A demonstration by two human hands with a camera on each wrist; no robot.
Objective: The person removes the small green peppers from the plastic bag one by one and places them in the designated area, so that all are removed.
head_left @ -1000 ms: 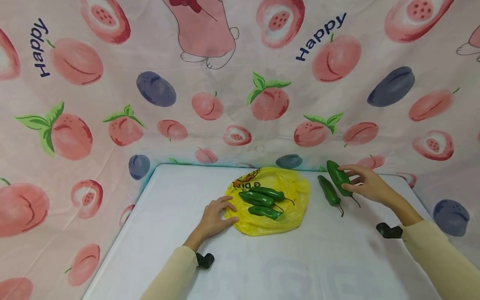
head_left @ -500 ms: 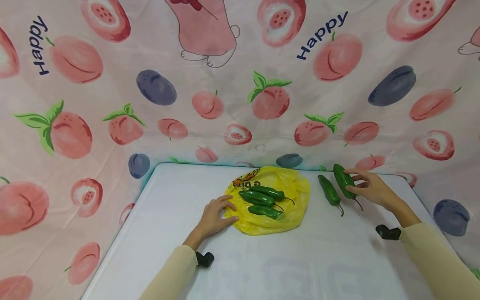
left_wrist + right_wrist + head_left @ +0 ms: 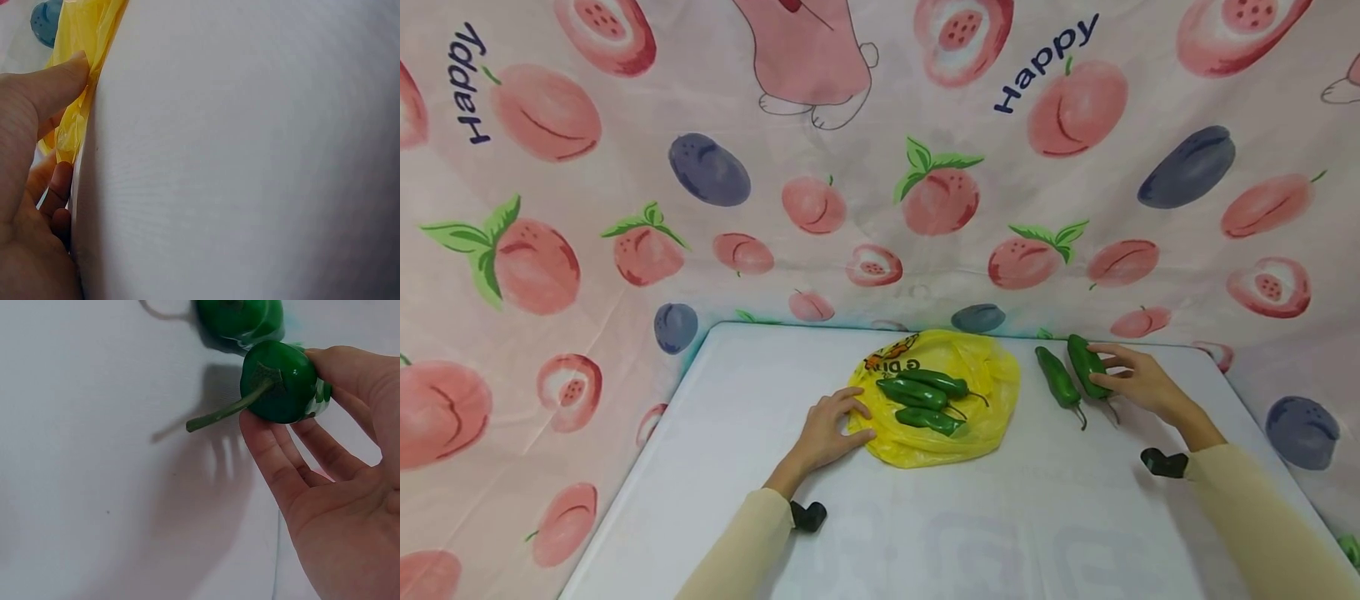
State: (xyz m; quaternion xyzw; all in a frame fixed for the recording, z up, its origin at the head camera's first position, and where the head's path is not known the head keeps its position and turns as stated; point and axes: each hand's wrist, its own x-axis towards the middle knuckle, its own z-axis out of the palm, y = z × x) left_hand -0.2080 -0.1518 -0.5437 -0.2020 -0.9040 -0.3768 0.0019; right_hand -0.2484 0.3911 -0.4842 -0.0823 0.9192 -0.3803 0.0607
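Note:
My right hand (image 3: 1141,383) pinches a long green chili pepper (image 3: 1086,365) between thumb and fingers at the back right of the table. In the right wrist view its stem (image 3: 228,412) sticks out away from my palm, and the stem's shadow falls on the white surface. Beside it lies another green pepper (image 3: 1057,379). Several more green peppers (image 3: 916,395) lie on a crumpled yellow plastic bag (image 3: 947,454) in the middle. My left hand (image 3: 827,429) rests at the bag's left edge, thumb and fingertips touching the plastic and spread apart.
The white table (image 3: 925,533) ends against a pink fruit-print cloth (image 3: 850,150) behind it. That cloth also hangs along both sides. A black wrist device (image 3: 808,517) sits at the left cuff and a similar one (image 3: 1163,462) at the right.
The right hand has carried its pepper a little rightward and then down towards the table, next to the loose pepper. The left hand and the bag stay where they were.

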